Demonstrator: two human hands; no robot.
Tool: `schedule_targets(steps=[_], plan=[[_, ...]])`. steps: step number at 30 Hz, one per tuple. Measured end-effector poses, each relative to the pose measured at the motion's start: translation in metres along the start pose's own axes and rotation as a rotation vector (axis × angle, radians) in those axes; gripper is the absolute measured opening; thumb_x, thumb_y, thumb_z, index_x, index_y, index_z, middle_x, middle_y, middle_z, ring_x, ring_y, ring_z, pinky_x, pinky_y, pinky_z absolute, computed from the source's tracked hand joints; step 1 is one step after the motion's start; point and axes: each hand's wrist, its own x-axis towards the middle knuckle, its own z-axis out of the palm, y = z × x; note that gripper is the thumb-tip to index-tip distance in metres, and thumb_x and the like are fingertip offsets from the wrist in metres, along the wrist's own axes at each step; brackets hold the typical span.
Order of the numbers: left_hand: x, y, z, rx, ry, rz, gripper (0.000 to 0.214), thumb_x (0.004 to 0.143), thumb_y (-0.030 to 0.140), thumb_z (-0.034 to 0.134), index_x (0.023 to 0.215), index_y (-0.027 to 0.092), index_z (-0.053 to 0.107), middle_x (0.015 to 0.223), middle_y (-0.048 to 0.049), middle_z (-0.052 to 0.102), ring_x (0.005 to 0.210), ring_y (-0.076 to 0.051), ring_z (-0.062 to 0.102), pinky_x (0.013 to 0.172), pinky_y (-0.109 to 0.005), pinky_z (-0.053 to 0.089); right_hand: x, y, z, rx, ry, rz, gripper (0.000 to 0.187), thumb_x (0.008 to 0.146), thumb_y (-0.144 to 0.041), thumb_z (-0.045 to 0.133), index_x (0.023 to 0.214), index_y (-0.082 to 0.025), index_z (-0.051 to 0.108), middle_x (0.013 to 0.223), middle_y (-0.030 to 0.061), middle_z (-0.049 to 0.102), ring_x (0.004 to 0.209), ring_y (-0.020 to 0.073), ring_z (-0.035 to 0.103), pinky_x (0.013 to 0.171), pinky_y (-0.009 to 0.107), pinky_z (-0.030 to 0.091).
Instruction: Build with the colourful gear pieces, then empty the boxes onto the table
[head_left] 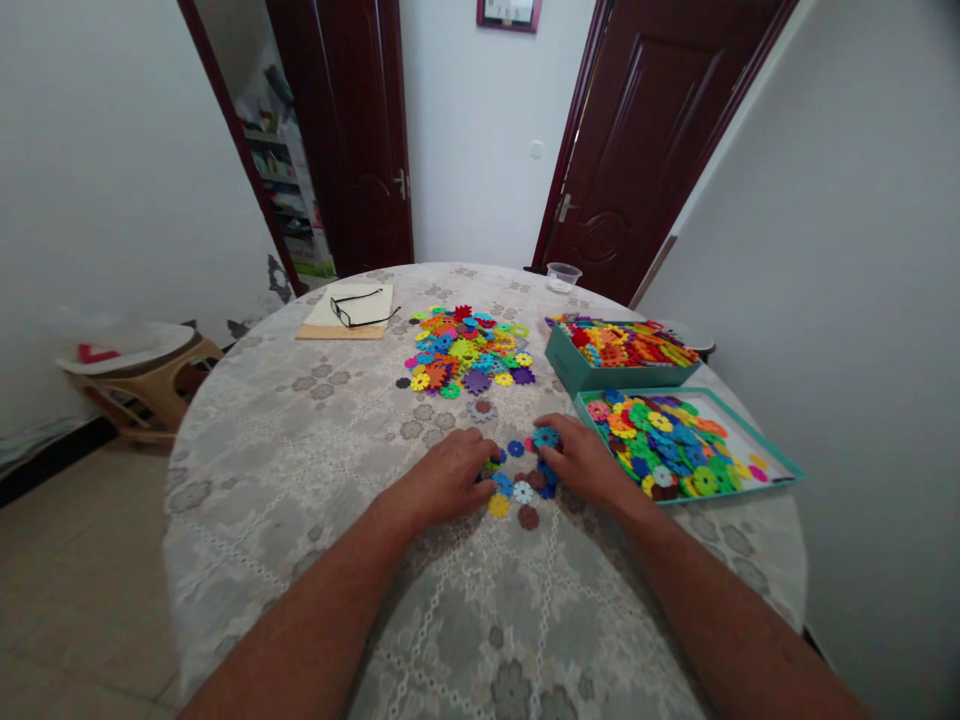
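Between my hands lies a small cluster of toothed plastic discs on the cloth, among them a white disc (523,491), a yellow disc (499,506) and a brown disc (528,517). My right hand (581,455) pinches a blue toothed disc (546,437) between thumb and fingers at the cluster's right side. At the left side, my left hand (454,472) has its fingers curled in, with bits of yellow-green and blue showing at the tips; what it grips is mostly hidden. A grey gear-shaped piece (482,410) rests just beyond the cluster.
A heap of coloured gear pieces (472,350) lies farther back on the round table. To the right stand a full teal box (600,376) and a shallow lid (780,462) with more discs. Glasses (352,313) on paper are back left; a clear bowl (562,277) is at the far edge.
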Motion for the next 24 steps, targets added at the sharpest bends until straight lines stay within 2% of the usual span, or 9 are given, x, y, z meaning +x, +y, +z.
schedule_targets(steps=[4, 8, 11, 14, 17, 19, 20, 22, 24], plan=[[-0.005, -0.002, -0.006, 0.006, -0.059, -0.053, 0.042, 0.086, 0.034, 0.068, 0.127, 0.027, 0.065, 0.118, -0.0073, 0.064, 0.112, -0.025, 0.061, 0.098, -0.034, 0.047, 0.002, 0.005, -0.020, -0.014, 0.103, -0.015, 0.033, 0.090, -0.014, 0.051, 0.119, -0.021, 0.066, 0.116, 0.0085, 0.071, 0.109, 0.0238, 0.065, 0.098, 0.036, 0.048], [-0.012, -0.003, -0.016, -0.014, -0.134, -0.096, 0.044, 0.085, 0.031, 0.068, 0.129, 0.029, 0.063, 0.120, -0.0067, 0.066, 0.109, -0.024, 0.063, 0.095, -0.033, 0.048, 0.002, 0.023, -0.046, -0.155, 0.190, 0.017, 0.034, 0.091, -0.015, 0.048, 0.120, -0.019, 0.066, 0.114, 0.0115, 0.069, 0.109, 0.0262, 0.063, 0.100, 0.038, 0.047], [-0.013, -0.003, -0.022, -0.024, -0.180, -0.114, 0.041, 0.085, 0.027, 0.066, 0.126, 0.028, 0.064, 0.118, -0.0062, 0.068, 0.106, -0.023, 0.064, 0.091, -0.033, 0.049, -0.003, 0.044, -0.065, -0.361, 0.249, 0.115, 0.035, 0.093, -0.014, 0.046, 0.122, -0.017, 0.065, 0.110, 0.0147, 0.067, 0.107, 0.0290, 0.061, 0.099, 0.041, 0.046], [-0.011, -0.002, -0.022, -0.008, -0.182, -0.103, 0.033, 0.087, 0.025, 0.062, 0.120, 0.027, 0.065, 0.114, -0.0061, 0.070, 0.103, -0.023, 0.065, 0.088, -0.032, 0.048, -0.008, 0.061, -0.079, -0.559, 0.368, 0.237, 0.038, 0.091, -0.013, 0.048, 0.125, -0.013, 0.065, 0.108, 0.0187, 0.065, 0.103, 0.0328, 0.059, 0.095, 0.046, 0.046], [-0.008, -0.001, -0.019, 0.003, -0.170, -0.087, 0.028, 0.087, 0.024, 0.061, 0.114, 0.025, 0.066, 0.111, -0.0061, 0.070, 0.099, -0.022, 0.065, 0.084, -0.030, 0.048, -0.009, 0.056, -0.081, -0.597, 0.474, 0.236, 0.037, 0.093, -0.015, 0.049, 0.126, -0.010, 0.065, 0.117, 0.0237, 0.064, 0.112, 0.0371, 0.057, 0.097, 0.051, 0.044], [-0.007, -0.001, -0.017, -0.005, -0.152, -0.088, 0.026, 0.087, 0.024, 0.061, 0.113, 0.024, 0.065, 0.110, -0.0059, 0.070, 0.097, -0.021, 0.065, 0.081, -0.030, 0.047, -0.008, 0.037, -0.077, -0.480, 0.404, 0.169, 0.032, 0.095, -0.019, 0.050, 0.122, -0.012, 0.066, 0.117, 0.0218, 0.067, 0.112, 0.0346, 0.059, 0.097, 0.047, 0.045], [-0.006, -0.001, -0.016, -0.010, -0.144, -0.086, 0.027, 0.087, 0.025, 0.061, 0.113, 0.024, 0.065, 0.111, -0.0058, 0.070, 0.097, -0.021, 0.065, 0.081, -0.030, 0.047, -0.009, 0.025, -0.073, -0.388, 0.303, 0.134, 0.029, 0.096, -0.022, 0.051, 0.119, -0.014, 0.067, 0.113, 0.0187, 0.069, 0.107, 0.0315, 0.062, 0.094, 0.042, 0.046], [-0.006, -0.001, -0.014, -0.012, -0.133, -0.088, 0.027, 0.087, 0.025, 0.061, 0.114, 0.024, 0.064, 0.112, -0.0055, 0.070, 0.098, -0.021, 0.065, 0.081, -0.030, 0.047, -0.012, 0.002, -0.063, -0.206, 0.013, 0.094, 0.023, 0.097, -0.031, 0.056, 0.113, -0.019, 0.069, 0.102, 0.0110, 0.073, 0.092, 0.0252, 0.066, 0.082, 0.034, 0.048], [-0.005, -0.001, -0.013, -0.007, -0.130, -0.090, 0.028, 0.088, 0.026, 0.061, 0.115, 0.024, 0.064, 0.113, -0.0055, 0.070, 0.099, -0.021, 0.065, 0.083, -0.030, 0.047, -0.018, -0.017, -0.053, -0.134, -0.234, 0.093, 0.026, 0.094, -0.040, 0.064, 0.112, -0.023, 0.069, 0.097, 0.0072, 0.074, 0.084, 0.0229, 0.068, 0.073, 0.031, 0.046]])
